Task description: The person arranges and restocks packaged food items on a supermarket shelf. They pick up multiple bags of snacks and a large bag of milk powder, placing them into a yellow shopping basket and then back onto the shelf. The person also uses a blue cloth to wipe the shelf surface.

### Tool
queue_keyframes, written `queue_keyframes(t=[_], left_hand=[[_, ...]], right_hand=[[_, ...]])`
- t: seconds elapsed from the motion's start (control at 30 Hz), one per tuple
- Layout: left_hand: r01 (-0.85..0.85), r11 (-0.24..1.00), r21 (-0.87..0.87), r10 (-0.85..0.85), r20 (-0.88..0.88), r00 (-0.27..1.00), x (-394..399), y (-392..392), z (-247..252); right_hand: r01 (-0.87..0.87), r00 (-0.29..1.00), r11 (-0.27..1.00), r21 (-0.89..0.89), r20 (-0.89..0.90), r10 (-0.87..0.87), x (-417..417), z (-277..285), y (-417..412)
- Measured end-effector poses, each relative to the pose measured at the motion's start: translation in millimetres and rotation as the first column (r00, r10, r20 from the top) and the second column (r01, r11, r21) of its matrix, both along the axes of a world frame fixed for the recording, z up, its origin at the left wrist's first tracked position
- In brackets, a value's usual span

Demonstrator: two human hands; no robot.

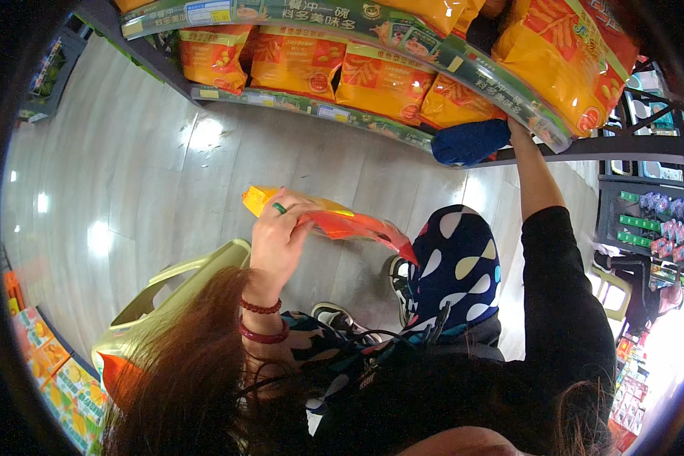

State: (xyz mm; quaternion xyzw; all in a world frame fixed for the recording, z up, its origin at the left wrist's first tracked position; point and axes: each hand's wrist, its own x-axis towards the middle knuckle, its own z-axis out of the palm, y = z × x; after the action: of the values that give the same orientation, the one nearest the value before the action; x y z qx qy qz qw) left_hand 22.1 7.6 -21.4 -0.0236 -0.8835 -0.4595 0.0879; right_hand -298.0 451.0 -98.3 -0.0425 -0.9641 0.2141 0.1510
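My left hand [282,228], with a green ring on a finger and red bead bracelets at the wrist, grips a yellow and red plastic bag [342,222] by its edge. The bag hangs over the floor in front of me. My right arm reaches out to the lower shelf, where a dark blue cloth [472,141] lies against the shelf edge; the cloth or the shelf strip hides most of my right hand [514,130]. Just beyond the cloth stand orange bags of soybean milk powder [385,82] in a row.
A pale green shopping basket [171,285] stands at the left, an orange item [119,379] in it. A larger orange bag [564,62] sits on the upper shelf. Further racks [650,211] and part of another person [641,285] are at the right.
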Motion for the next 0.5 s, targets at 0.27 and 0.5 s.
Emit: queue_keyframes(t=[0.27, 0.5], left_hand=[[-0.022, 0.999, 0.034, 0.02, 0.053, 0.998, -6.6, -1.8, 0.8], [-0.019, 1.0, 0.012, 0.019, 0.005, 1.0, -19.1, 5.9, -7.2]], right_hand=[[0.04, 0.997, 0.989, 0.144, -0.067, -0.031, 68.2, -1.4, -66.4], [0.193, 0.97, 0.953, 0.233, 0.1, -0.221, 29.6, -38.3, -64.2]])
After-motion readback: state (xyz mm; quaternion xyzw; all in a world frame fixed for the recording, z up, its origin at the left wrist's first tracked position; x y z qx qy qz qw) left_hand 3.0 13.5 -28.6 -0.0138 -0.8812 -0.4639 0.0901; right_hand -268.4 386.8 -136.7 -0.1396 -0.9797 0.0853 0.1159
